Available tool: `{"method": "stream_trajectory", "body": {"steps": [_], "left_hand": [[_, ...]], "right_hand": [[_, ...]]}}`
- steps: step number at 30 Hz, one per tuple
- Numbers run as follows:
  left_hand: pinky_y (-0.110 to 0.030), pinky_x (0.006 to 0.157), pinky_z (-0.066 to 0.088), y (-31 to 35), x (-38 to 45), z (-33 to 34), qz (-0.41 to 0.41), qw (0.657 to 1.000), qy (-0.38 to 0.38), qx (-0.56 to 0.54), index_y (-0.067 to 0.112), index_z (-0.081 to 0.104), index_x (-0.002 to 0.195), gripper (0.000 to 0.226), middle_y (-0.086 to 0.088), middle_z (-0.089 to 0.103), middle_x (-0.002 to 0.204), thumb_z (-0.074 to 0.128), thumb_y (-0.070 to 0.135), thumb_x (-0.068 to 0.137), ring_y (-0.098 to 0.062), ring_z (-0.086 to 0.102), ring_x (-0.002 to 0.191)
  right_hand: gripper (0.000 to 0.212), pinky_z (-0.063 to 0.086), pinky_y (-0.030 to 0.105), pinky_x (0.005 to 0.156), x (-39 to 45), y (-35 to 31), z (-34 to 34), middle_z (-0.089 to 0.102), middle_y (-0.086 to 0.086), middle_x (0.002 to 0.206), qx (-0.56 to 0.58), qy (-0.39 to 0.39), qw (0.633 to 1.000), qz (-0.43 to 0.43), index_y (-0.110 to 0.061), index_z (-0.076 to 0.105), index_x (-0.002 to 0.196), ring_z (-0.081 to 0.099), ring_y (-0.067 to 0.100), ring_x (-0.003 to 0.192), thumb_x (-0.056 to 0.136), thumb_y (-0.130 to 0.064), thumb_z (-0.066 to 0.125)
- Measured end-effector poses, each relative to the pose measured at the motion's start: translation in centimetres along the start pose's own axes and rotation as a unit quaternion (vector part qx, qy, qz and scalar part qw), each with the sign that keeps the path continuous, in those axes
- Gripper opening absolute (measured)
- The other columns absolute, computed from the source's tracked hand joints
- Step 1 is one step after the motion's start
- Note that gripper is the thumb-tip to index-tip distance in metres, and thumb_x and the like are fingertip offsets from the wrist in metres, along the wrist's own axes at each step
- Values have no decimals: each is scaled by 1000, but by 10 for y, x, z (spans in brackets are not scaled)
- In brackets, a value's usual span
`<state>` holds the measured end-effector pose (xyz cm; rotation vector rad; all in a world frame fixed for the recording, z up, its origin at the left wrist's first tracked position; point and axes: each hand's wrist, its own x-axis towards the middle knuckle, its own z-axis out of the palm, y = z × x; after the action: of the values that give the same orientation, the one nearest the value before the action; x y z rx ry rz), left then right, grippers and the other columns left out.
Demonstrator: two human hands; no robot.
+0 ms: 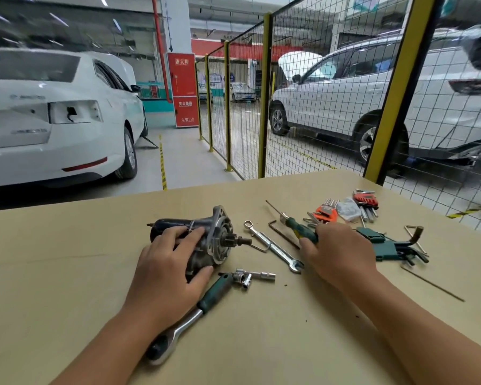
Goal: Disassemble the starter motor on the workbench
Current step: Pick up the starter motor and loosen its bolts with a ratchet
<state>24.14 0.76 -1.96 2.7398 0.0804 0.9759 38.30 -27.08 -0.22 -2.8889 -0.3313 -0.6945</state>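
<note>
The starter motor lies on its side on the tan workbench, its dark body to the left and its grey flange and pinion shaft pointing right. My left hand grips it from the near side, fingers over the body and thumb against the flange. My right hand holds the green and yellow handle of a screwdriver, whose thin shaft points up and left. The screwdriver tip is well clear of the motor.
A ratchet wrench with a green grip lies under my left wrist, sockets at its head. A combination spanner, bent hex keys, orange and red hex key sets, a green holder and a thin rod lie to the right. Mesh fencing stands behind.
</note>
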Motion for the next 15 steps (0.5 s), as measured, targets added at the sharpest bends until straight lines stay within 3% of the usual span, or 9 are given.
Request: {"method": "stream_trajectory", "body": {"steps": [3, 7, 9, 11, 13, 15], "left_hand": [[-48, 93, 50, 0, 0, -1, -1, 1000, -3, -2, 17, 64, 139, 71, -5, 60, 128, 72, 47, 75, -27, 61, 112], [-49, 93, 51, 0, 2, -3, 0, 1000, -6, -5, 17, 64, 138, 71, -5, 60, 126, 72, 48, 75, -27, 62, 110], [-49, 93, 51, -1, 3, -3, 1, 1000, -4, -9, 17, 65, 138, 70, -5, 60, 125, 79, 45, 75, -27, 62, 110], [-49, 93, 50, -2, 5, -4, 2, 1000, -8, -13, 17, 65, 137, 71, -5, 60, 125, 87, 40, 74, -28, 62, 110], [-48, 94, 50, -3, 4, -5, 5, 1000, -10, -17, 17, 65, 137, 71, -4, 59, 125, 83, 43, 74, -28, 62, 110], [-48, 94, 50, -5, 4, -6, 14, 1000, -12, -17, 17, 64, 138, 72, -4, 59, 126, 80, 46, 74, -27, 62, 110]], "right_hand": [[39, 40, 29, 52, -1, -3, -2, 43, -10, 69, -17, 0, 1000, -3, -24, 50, 72, 52, 16, 60, 92, -58, 48], [29, 47, 30, 55, 1, -6, -7, 50, -8, 79, -29, -9, 999, 22, -26, 53, 84, 48, 13, 65, 83, -54, 60], [26, 48, 33, 58, 6, -15, -8, 52, -2, 95, -42, 31, 998, -20, -27, 59, 100, 48, 18, 79, 81, -44, 66], [27, 51, 34, 62, 16, -30, -9, 59, -1, 100, -58, 9, 992, -115, -28, 64, 110, 56, 23, 87, 84, -35, 67], [19, 46, 29, 59, 24, -47, -8, 63, -1, 93, -60, -63, 984, -156, -26, 67, 104, 62, 26, 85, 86, -31, 64], [12, 31, 27, 50, 31, -56, -3, 51, -1, 76, -59, -91, 986, -130, -19, 65, 92, 57, 27, 73, 86, -29, 63]]}}
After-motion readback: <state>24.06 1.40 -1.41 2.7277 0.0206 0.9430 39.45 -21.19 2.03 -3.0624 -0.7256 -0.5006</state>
